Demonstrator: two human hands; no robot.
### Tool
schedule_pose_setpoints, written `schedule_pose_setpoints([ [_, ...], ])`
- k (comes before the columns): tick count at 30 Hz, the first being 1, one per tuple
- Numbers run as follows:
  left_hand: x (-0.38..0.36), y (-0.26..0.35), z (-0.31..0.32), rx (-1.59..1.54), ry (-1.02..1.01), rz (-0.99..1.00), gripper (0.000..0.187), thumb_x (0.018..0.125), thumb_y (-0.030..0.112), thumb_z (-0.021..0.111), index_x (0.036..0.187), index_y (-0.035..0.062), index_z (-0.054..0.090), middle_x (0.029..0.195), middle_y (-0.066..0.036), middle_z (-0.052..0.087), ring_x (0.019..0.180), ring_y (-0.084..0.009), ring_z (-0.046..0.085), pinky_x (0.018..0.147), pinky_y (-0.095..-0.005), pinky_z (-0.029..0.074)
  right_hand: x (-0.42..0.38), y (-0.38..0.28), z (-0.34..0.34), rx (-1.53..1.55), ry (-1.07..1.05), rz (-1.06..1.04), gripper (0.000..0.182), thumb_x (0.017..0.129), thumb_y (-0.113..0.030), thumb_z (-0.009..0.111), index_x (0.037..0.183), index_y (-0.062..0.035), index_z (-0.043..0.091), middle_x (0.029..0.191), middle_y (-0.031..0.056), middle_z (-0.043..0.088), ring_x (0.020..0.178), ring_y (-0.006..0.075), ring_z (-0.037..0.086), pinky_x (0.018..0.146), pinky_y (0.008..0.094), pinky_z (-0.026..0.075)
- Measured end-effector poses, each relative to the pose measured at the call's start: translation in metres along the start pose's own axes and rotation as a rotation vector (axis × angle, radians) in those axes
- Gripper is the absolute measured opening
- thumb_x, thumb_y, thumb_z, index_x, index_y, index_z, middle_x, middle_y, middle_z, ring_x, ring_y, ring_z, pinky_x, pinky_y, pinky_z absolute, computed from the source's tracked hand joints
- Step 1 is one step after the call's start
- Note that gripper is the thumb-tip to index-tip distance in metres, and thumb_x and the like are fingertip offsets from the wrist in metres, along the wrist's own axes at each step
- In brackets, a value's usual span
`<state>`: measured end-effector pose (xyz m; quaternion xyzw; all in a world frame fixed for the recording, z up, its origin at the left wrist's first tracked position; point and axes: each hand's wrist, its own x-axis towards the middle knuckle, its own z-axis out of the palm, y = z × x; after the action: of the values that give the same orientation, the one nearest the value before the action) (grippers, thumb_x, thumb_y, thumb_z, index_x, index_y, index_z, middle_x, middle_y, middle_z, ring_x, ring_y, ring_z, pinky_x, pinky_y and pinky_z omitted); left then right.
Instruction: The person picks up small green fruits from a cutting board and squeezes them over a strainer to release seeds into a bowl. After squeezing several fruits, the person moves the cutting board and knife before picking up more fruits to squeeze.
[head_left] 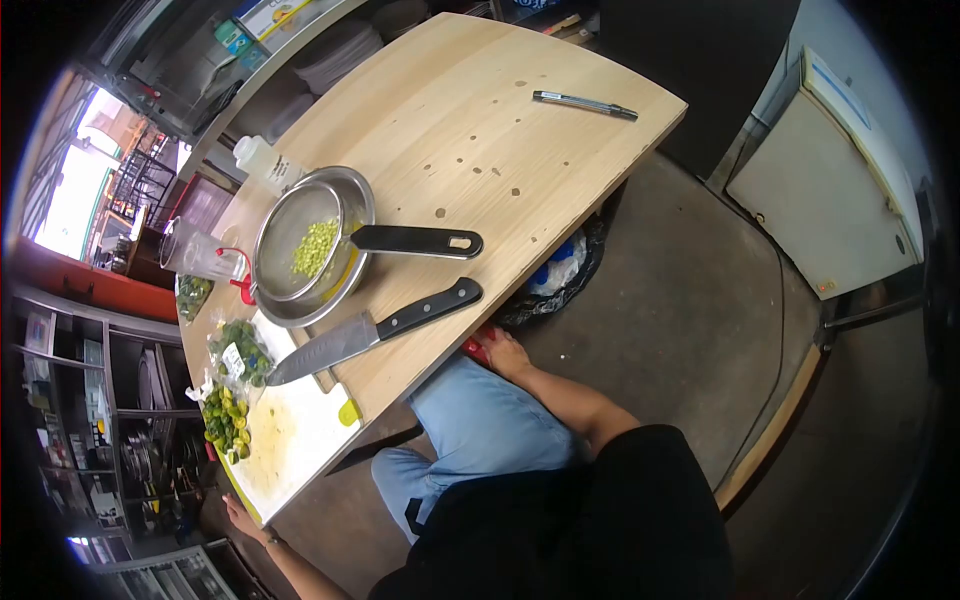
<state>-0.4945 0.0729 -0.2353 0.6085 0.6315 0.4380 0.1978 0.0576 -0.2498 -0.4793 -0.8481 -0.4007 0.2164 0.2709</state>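
Observation:
My left hand (241, 517) is beside the near corner of a white cutting board (295, 440), its fingers loosely stretched out and holding nothing I can see. Below the table edge, my right hand (507, 355) is closed on a red thing (478, 345), mostly hidden by the hand and table. Cut limes (228, 425) lie on the board, near a plastic bag of green produce (238, 352). A large knife (350, 337) with a black handle rests across the board and table. A strainer (345, 212) holding chopped green pieces (316, 248) sits over a metal bowl (365, 190).
A pen (585, 104) lies on the wooden table (440, 110). A white bottle (266, 163) and a clear pitcher (195, 250) stand beside the bowl. Under the right edge is a black-bagged bin (570, 285). A white chest appliance (820, 180) stands at right; shelves (80, 400) at left.

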Motion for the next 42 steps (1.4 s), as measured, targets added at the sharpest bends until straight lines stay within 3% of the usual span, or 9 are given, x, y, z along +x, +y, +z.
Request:
schedule_pose_setpoints([
  [6,-0.006,0.012,0.002,0.03,0.057,0.016,0.062,0.099,0.046,0.049,0.124,-0.0101,0.057,0.126,-0.02,0.061,0.115,-0.0282,0.059,0.1,-0.0353,0.042,-0.012,0.015,0.005,0.018,0.126,-0.048,0.046,0.094,-0.021,0.05,0.14,-0.0216,0.047,0.139,0.0258,0.044,0.118,0.0436,0.052,0.1,0.0465,0.046],
  [10,-0.017,0.028,-0.004,0.236,0.182,0.249,0.042,0.102,0.031,0.049,0.118,-0.0057,0.063,0.114,-0.023,0.065,0.106,-0.0305,0.061,0.096,-0.0368,0.045,-0.052,-0.007,-0.06,0.086,0.546,-0.044,0.032,0.085,-0.009,0.061,0.117,-0.0041,0.062,0.107,0.0173,0.064,0.101,0.0356,0.06,0.087,0.0457,0.049],
  [14,-0.04,0.095,-0.006,0.131,0.364,0.356,0.037,0.099,0.031,0.056,0.118,-0.0004,0.062,0.117,-0.013,0.06,0.105,-0.0224,0.057,0.093,-0.033,0.044,-0.086,-0.05,-0.145,0.338,0.762,-0.053,0.028,0.088,-0.005,0.059,0.116,-0.0014,0.06,0.107,0.0143,0.062,0.095,0.0272,0.061,0.083,0.0363,0.049],
  [17,-0.056,0.155,-0.007,0.033,0.029,0.545,0.033,0.098,0.021,0.053,0.124,0.0006,0.058,0.127,-0.011,0.056,0.116,-0.0213,0.053,0.1,-0.0331,0.04,-0.102,-0.123,-0.213,0.455,0.808,-0.361,0.031,0.084,-0.006,0.061,0.114,0.0021,0.058,0.102,0.0133,0.057,0.081,0.0205,0.052,0.071,0.0319,0.045],
  [21,-0.051,0.202,0.008,0.064,-0.322,0.564,0.058,0.083,0.03,0.066,0.134,0.0057,0.051,0.145,-0.015,0.041,0.135,-0.0316,0.039,0.11,-0.0412,0.032,-0.094,-0.246,-0.251,0.276,0.424,-0.895,0.05,0.075,-0.017,0.073,0.12,-0.0018,0.056,0.116,0.0182,0.056,0.104,0.0322,0.056,0.089,0.0395,0.047],
  [25,0.007,0.196,0.041,-0.028,-0.489,0.499,0.055,0.091,0.037,0.061,0.133,0.0034,0.051,0.143,-0.02,0.042,0.135,-0.0341,0.038,0.112,-0.0382,0.029,-0.056,-0.368,-0.217,0.168,0.107,-1.199,0.068,0.073,-0.028,0.078,0.13,-0.0048,0.051,0.13,0.0207,0.049,0.12,0.0382,0.05,0.101,0.0453,0.043],
  [35,0.089,0.182,0.098,0.095,-0.566,0.751,0.05,0.102,0.04,0.037,0.132,0.0029,0.052,0.145,-0.02,0.043,0.14,-0.0316,0.032,0.116,-0.0426,0.024,0.101,-0.52,-0.079,-0.176,-0.062,-1.146,0.095,0.081,-0.072,0.054,0.145,-0.0051,0.035,0.144,0.0259,0.04,0.134,0.0395,0.039,0.11,0.0456,0.035],
  [37,0.088,0.184,0.097,0.154,-0.477,0.806,0.05,0.102,0.039,0.036,0.127,-0.0001,0.056,0.136,-0.021,0.052,0.133,-0.0336,0.04,0.111,-0.0429,0.03,0.1,-0.53,-0.083,-0.408,-0.454,-1.005,0.102,0.076,-0.081,0.05,0.145,-0.0062,0.038,0.14,0.0251,0.046,0.131,0.0393,0.043,0.109,0.0462,0.035],
  [42,0.077,0.196,0.079,0.233,-0.638,0.622,0.042,0.099,0.032,0.046,0.114,-0.0016,0.065,0.114,-0.023,0.064,0.108,-0.0368,0.059,0.095,-0.0407,0.043,0.075,-0.5,-0.082,-0.414,-0.238,-1.09,0.112,0.07,-0.082,0.057,0.146,-0.0037,0.035,0.133,0.0274,0.049,0.124,0.0399,0.048,0.106,0.046,0.037],
])
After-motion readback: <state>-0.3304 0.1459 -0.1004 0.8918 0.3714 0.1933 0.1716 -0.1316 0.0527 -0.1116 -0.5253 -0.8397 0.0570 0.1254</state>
